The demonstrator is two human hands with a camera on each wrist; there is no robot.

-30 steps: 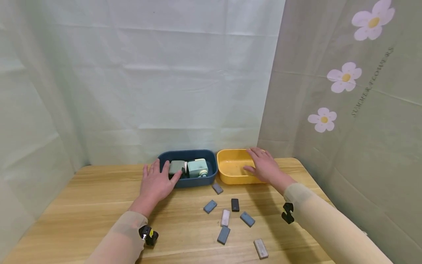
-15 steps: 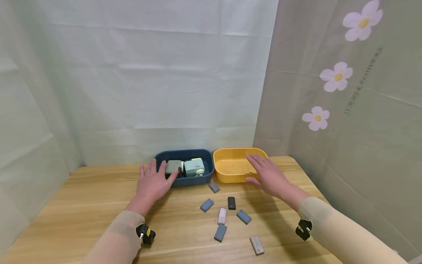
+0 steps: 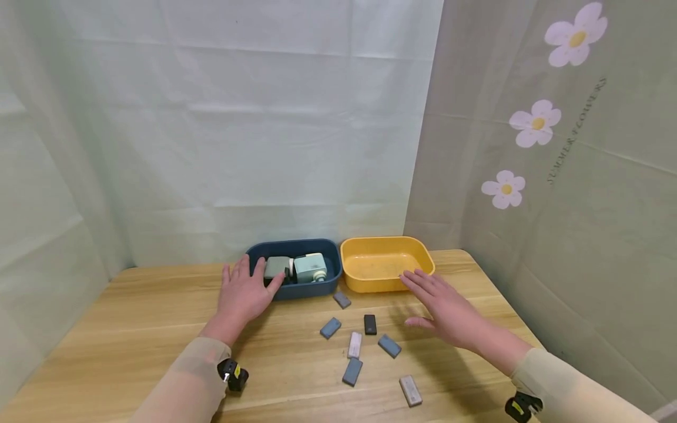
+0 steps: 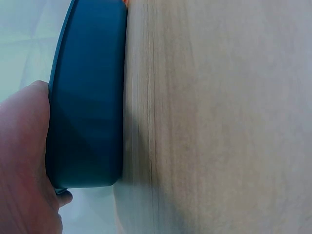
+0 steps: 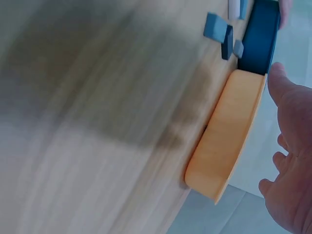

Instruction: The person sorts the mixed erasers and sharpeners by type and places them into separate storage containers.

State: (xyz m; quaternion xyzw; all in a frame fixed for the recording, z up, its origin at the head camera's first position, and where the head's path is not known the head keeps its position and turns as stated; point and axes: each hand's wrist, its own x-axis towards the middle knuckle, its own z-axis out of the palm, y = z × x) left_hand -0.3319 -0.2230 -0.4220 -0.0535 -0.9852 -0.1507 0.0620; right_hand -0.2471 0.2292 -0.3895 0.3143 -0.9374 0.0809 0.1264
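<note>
My left hand [image 3: 244, 296] lies over the left front corner of a dark blue bin [image 3: 312, 290], fingers spread across its rim. In the left wrist view the thumb and a fingertip show at the edge of that bin [image 4: 87, 97]. Inside it lie a grey-green boxy thing [image 3: 276, 267] and a pale teal boxy thing [image 3: 309, 268] with a round cream part; their kind is unclear. My right hand [image 3: 449, 311] is held above the table before a yellow bin [image 3: 372, 286], fingers straight and nothing held. In the head view its fingertips overlap the bin's front right corner; contact cannot be told.
Several small flat blocks lie scattered on the wooden table [image 3: 158, 329]: a black one [image 3: 370, 324], a pale one [image 3: 355, 345], bluish ones [image 3: 389, 346] and a greyish one [image 3: 410, 390] nearest the front. The bins stand side by side against a hanging pale cloth [image 3: 264, 129].
My right hand has drawn back from over the yellow bin toward the front right. My left hand stays at the blue bin. The head view has shifted slightly to the right.
</note>
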